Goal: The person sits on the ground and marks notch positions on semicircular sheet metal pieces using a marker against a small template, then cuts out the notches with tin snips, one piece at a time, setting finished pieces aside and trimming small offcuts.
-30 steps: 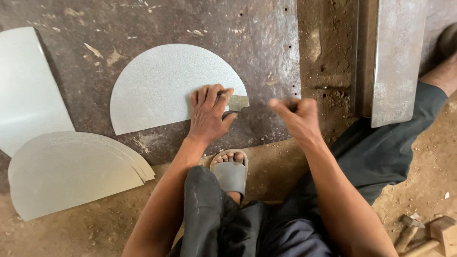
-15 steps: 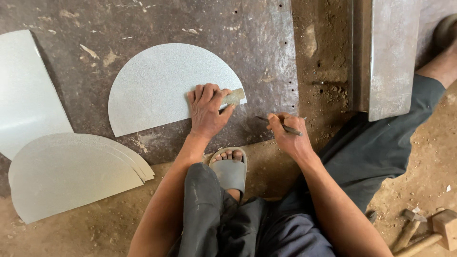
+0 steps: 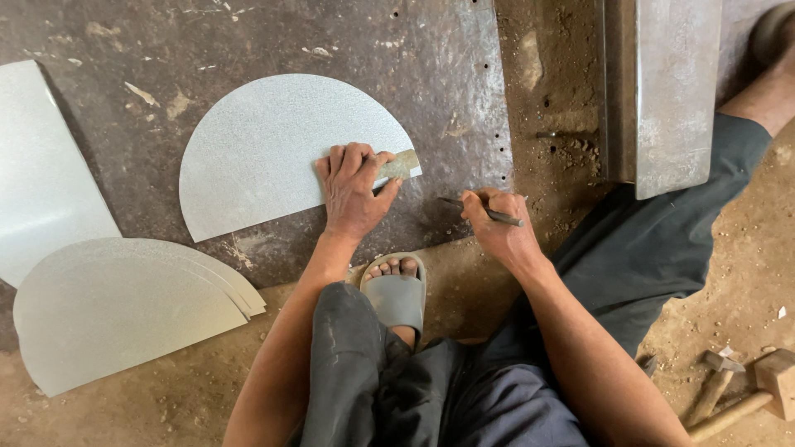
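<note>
- The left hand lies flat on the half-round metal sheet, fingers close together and pressed down near the sheet's straight edge; under the fingertips and thumb sits a small tan block, held against the sheet's right corner; if the pressure eases, my guess is that the block skids on the smooth metal and whatever line it guides goes off.
- The right hand pinches a thin dark marking tool between thumb and curled fingers; its point faces left, just short of the sheet's corner and not touching it; a sharp tip so near the left thumb could catch skin if the stroke overshoots.
- The sheet rests on a dark, pitted steel plate on the ground; grit and specks lie about on the plate, so the sheet may rock or slide under the tool; its cut edge runs just below the left palm and could nick the wrist.
- A sandalled foot sits just below the plate's edge, between the arms; a slipping tool or sheet would head that way.
- A fanned stack of like half-round sheets lies to the lower left, with another pale sheet above it; both well apart from the hands.
- A heavy metal bar lies to the upper right, and a wooden mallet at the lower right; neither is in reach of a slip.
</note>
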Demonstrator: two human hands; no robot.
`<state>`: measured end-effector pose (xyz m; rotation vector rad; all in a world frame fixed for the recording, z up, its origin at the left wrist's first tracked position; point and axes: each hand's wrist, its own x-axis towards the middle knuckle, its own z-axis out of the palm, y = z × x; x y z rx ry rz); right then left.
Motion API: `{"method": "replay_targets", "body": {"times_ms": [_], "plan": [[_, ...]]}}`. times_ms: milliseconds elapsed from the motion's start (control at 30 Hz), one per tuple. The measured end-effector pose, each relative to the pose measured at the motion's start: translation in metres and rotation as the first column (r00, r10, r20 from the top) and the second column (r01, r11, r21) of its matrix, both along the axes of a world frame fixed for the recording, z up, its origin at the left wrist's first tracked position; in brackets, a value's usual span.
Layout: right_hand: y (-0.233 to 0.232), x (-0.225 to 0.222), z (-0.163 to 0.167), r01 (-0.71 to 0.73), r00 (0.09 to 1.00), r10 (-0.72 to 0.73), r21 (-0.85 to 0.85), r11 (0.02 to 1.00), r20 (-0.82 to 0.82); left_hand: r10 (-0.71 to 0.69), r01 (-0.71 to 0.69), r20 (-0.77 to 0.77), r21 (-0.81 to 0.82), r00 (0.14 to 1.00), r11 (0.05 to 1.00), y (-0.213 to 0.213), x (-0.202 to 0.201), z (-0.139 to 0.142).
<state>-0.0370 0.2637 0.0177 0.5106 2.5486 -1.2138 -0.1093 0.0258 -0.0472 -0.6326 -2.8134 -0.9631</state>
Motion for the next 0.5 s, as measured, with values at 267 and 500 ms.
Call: {"method": "replay_targets", "body": {"times_ms": [267,500], "plan": [[-0.0021,0.0009,-0.0065,-0.041,0.987,0.03,-0.068,0.997,-0.161,0.015,-0.015,-0.005,0.004,1.0,1.0,-0.0001,0.0005,0.0015],[-0.003,0.0,-0.0004,-0.023,0.995,0.021,-0.023,0.999,-0.099,0.017,-0.018,-0.017,-0.013,1.0,1.0,0.0006,-0.0003,0.0022]]}}
